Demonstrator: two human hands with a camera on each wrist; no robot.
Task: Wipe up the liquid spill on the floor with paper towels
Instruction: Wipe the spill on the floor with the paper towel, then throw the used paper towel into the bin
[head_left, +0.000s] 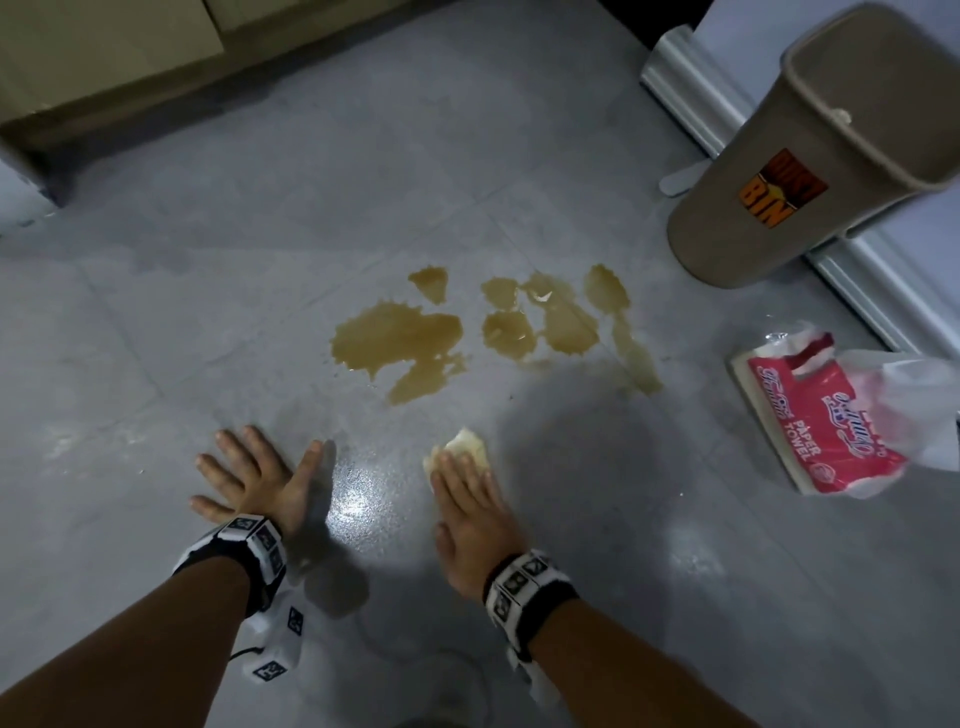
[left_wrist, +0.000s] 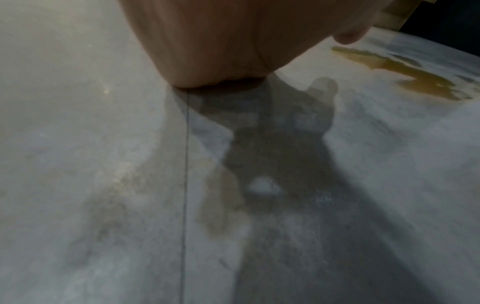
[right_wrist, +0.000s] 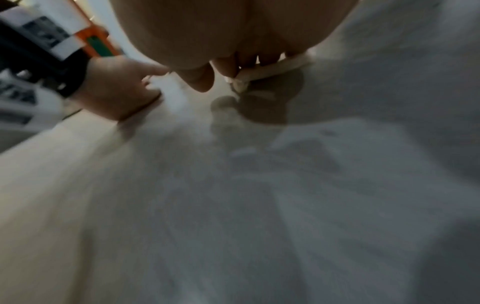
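A brown liquid spill (head_left: 400, 340) lies in several patches on the grey tiled floor (head_left: 156, 364), and it also shows at the upper right of the left wrist view as the spill (left_wrist: 415, 76). My right hand (head_left: 467, 499) presses flat, fingers straight, on a crumpled, stained paper towel (head_left: 470, 444) just short of the spill. The right wrist view shows my right hand's fingertips (right_wrist: 202, 80) on the towel (right_wrist: 272, 70). My left hand (head_left: 254, 478) rests palm down on the floor with its fingers spread, holding nothing. The heel of the left hand (left_wrist: 221, 41) touches the tile.
A beige bin (head_left: 810, 156) stands at the far right beside a metal door track (head_left: 691, 88). An opened red paper towel pack (head_left: 831, 426) lies on the floor at the right. A wooden cabinet base (head_left: 104, 78) runs along the far left.
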